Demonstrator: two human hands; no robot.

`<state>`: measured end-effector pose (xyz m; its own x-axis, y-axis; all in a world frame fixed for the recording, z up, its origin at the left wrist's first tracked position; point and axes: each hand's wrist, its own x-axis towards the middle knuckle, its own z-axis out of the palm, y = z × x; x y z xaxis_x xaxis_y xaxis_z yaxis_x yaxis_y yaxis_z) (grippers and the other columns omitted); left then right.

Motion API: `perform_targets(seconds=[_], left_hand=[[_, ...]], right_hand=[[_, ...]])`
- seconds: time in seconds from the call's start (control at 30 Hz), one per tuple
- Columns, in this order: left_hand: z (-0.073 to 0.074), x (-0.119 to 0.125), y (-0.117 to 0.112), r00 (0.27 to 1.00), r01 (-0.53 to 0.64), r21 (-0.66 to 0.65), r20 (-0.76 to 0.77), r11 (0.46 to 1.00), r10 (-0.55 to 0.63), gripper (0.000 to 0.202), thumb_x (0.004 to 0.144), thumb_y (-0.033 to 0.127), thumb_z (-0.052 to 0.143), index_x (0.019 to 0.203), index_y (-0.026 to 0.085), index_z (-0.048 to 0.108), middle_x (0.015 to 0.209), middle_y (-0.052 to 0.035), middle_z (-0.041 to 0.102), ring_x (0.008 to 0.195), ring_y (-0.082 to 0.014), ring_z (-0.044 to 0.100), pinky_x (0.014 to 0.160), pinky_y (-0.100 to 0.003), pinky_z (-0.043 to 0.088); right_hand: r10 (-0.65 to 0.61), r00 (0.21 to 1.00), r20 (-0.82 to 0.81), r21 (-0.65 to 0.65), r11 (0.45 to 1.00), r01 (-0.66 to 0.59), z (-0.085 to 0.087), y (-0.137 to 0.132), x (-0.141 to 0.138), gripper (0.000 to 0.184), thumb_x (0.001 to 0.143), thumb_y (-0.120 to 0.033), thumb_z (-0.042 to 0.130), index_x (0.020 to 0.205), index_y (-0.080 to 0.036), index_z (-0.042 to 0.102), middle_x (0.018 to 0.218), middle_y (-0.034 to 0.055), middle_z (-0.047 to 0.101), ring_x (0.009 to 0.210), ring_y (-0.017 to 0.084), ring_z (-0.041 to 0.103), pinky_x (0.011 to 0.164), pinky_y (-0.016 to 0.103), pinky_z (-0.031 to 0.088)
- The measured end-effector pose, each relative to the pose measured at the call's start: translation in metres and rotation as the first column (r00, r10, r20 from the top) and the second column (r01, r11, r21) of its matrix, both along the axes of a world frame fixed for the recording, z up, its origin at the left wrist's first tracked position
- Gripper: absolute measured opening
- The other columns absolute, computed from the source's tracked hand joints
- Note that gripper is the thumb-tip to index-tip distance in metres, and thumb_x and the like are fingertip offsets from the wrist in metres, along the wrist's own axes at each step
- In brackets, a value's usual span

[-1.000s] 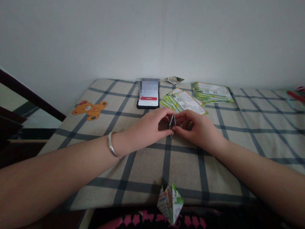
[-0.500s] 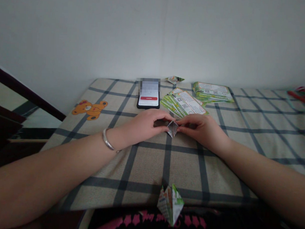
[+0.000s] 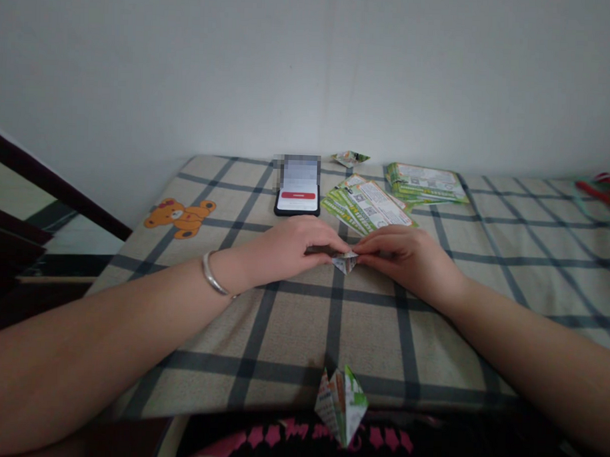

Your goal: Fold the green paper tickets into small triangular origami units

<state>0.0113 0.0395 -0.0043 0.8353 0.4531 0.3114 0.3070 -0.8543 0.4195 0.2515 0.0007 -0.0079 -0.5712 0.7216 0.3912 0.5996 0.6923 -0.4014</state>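
Between my two hands, above the checked cloth, is a small piece of folded printed paper. My left hand, with a silver bangle at its wrist, pinches the paper's left side between thumb and fingers. From the right, my right hand pinches the other side, and the fingertips of both hands nearly meet over its top. Closer to me, a larger folded paper piece with pointed tips stands at the table's front edge. Another folded paper piece lies by the wall.
A phone with a lit screen lies beyond my left hand. Fanned green-and-white leaflets lie behind the paper, with a stack of leaflets to their right. A red object is at the far right. The tablecloth bears an orange bear figure.
The folded paper between my fingers has changed from an upright diamond to a flatter, wider shape, its upper part tipped down. My fingertips have come closer together over it.
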Motion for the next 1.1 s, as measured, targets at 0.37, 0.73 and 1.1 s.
perform_targets(seconds=[0.37,0.73,1.1], left_hand=[[-0.0028,-0.0023,0.0015,0.997,0.076,0.172,-0.001,0.982,-0.077,0.024,0.091,0.015,0.054,0.109,0.023,0.069,0.108,-0.0009,0.071,0.101,-0.0154,0.062,0.094,-0.033,0.048],[-0.0005,-0.0013,0.0006,0.997,0.079,0.167,-0.029,0.983,-0.076,0.026,0.089,0.011,0.054,0.105,0.023,0.071,0.108,-0.0019,0.071,0.101,-0.0161,0.062,0.094,-0.034,0.048],[0.0007,-0.0016,-0.0070,1.000,-0.017,0.085,0.023,0.996,0.015,0.033,0.080,0.025,0.072,0.110,0.019,0.061,0.111,-0.0050,0.066,0.105,-0.0174,0.060,0.094,-0.032,0.047]], right_hand=[[0.066,0.974,0.216,0.227,0.967,-0.115,0.0004,0.0006,0.0090,0.021,0.095,-0.028,0.053,0.103,-0.026,0.072,0.102,0.0004,0.073,0.089,0.015,0.067,0.074,0.027,0.050],[0.026,0.961,0.277,0.281,0.954,-0.107,0.0019,-0.0028,0.0070,0.021,0.095,-0.027,0.052,0.103,-0.027,0.072,0.104,-0.0026,0.073,0.088,0.016,0.067,0.071,0.029,0.048],[-0.071,0.988,0.137,0.195,0.980,0.043,0.0016,-0.0025,0.0001,0.017,0.088,-0.019,0.056,0.097,-0.021,0.071,0.096,0.0034,0.073,0.086,0.019,0.067,0.069,0.029,0.049]])
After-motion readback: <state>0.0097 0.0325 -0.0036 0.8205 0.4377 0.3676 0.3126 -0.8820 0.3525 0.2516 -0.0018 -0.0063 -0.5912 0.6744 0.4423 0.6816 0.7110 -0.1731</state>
